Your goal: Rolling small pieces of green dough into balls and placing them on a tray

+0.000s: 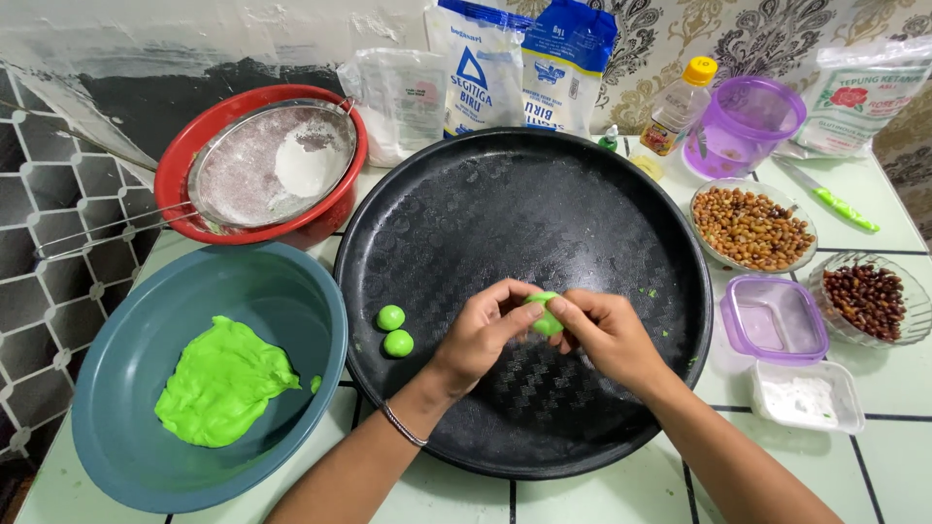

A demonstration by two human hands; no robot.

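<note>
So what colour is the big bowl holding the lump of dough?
Dark teal blue bowl, holding bright green dough; seen best in the head view.

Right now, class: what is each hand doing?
Left hand: closed on the green dough piece.
Right hand: closed on the same piece.

Red bowl (184, 160) at back left, metal sieve (272, 165) with white flour resting on it. Flour bags (519, 63) stand against the wall. Small oil bottle (680, 107) beside a purple jug (748, 121). Glass dish of peanuts (752, 228), dish of dark beans (869, 296). Green-handled knife (835, 202) on the tiles.
</note>
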